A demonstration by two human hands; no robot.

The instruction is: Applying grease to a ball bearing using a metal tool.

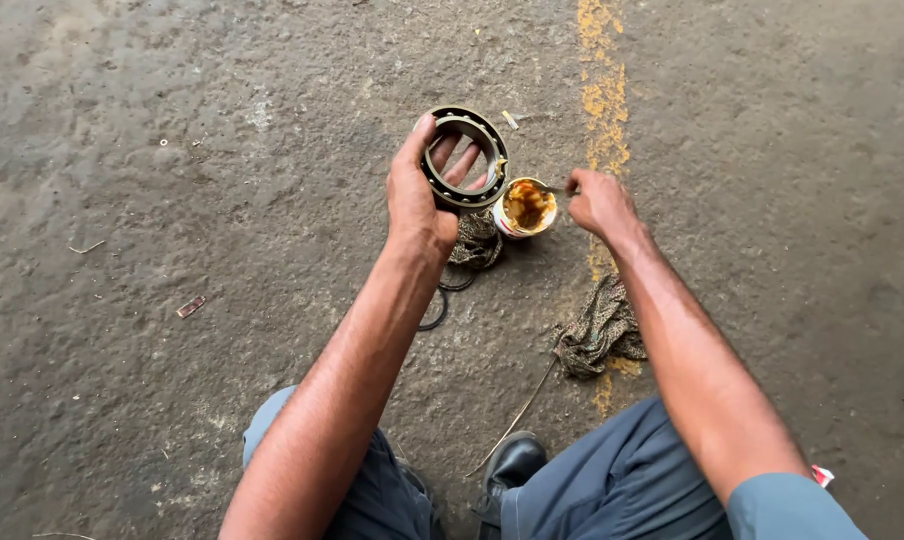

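Seen from above, looking down at two bare forearms over a rough grey concrete floor (172, 200).

Left hand (417, 195) raised above the floor, gripping a large metal bearing ring (464, 158); thumb over the outer rim, fingers (462, 162) hooked through the centre opening. Ring held tilted, face toward the camera, dark with a brassy inner band.

Just right of the ring, on the floor, a small round tub of orange-brown grease (526, 207), open at the top. Right hand (599, 200) just beside the tub on its right, fingers pinched on a thin stick (553, 189) whose tip reaches over the tub's rim toward the grease.

Under the left wrist, a patterned rag (475, 240) lying bunched on the floor, touching the tub's left side. Near it, thin dark rubber rings (442, 300) on the concrete. A second patterned rag (599, 335) lying below the right forearm, on a worn yellow painted line (604, 100) running toward the floor's far edge.

At the near edge, grey-blue trousers (622, 480) over bent knees and a black shoe (512, 465) between them. A long thin twig (517, 418) lying just beside the shoe.
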